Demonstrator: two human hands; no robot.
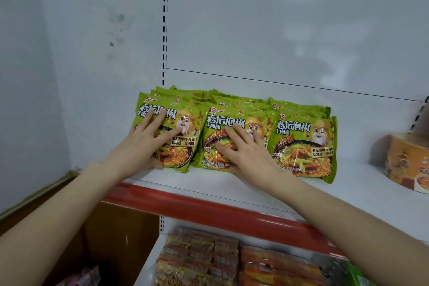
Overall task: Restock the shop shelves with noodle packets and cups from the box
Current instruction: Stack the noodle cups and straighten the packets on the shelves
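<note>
1. Noodle packets [306, 144] in green wrappers stand in three leaning rows on the white shelf [348, 193], toward its left end and just behind the red edge strip [209, 209].
2. The left hand [148, 144] lies flat on the front packet of the left row [183, 127], and the right hand [243, 153] lies flat on the front of the middle row [218, 121]. Each grip is apart, with the fingers spread and straight, pressing and clamped on nothing.
3. The step looks like squaring up the rows. Press evenly with the whole palm so each row slides back as one. Fingertip pressure could crack the noodles or dent the slick wrappers.
4. Bring the two fronts level with the untouched right row [325, 160], labels facing out and bottom edges parallel to the strip.
5. The cardboard box [111, 234] sits low on the left, and its contents cannot be made out. Bare shelf between the right row and the orange pack [408, 165] suggests there is room for more stock.
</note>
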